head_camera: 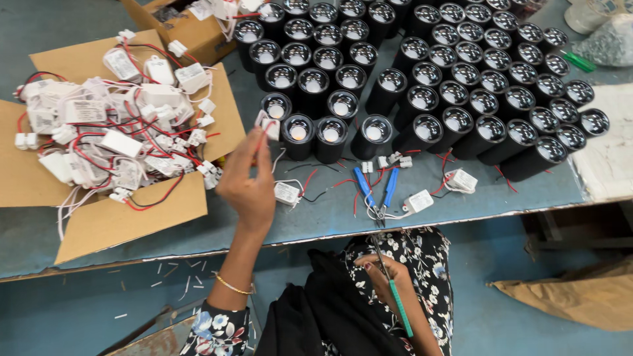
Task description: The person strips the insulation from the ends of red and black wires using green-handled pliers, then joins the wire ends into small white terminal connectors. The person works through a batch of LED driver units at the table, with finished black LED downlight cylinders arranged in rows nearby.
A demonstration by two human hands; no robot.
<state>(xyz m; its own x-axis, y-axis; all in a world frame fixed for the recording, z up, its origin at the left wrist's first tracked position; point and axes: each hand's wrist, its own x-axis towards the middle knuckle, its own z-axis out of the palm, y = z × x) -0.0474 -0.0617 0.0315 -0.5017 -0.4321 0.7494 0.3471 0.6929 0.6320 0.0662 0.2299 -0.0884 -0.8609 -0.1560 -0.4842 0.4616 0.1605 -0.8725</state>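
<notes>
My left hand [249, 183] is raised over the blue table [310, 214], pinching a small white connector [268, 125] with thin wires, right beside the front row of black cylindrical lamp housings [330, 135]. My right hand [389, 280] rests low on my lap, holding a thin screwdriver [395, 296] with a green handle. A white driver box [287, 192] with red and black wires lies on the table just right of my left hand.
Flattened cardboard [99, 217] at left carries a heap of white driver boxes [112, 138] with red wires. Blue-handled pliers [376, 191] and two more drivers [461, 179] lie near the table's front edge. Many black housings [475, 79] fill the back. A brown box [191, 29] stands behind.
</notes>
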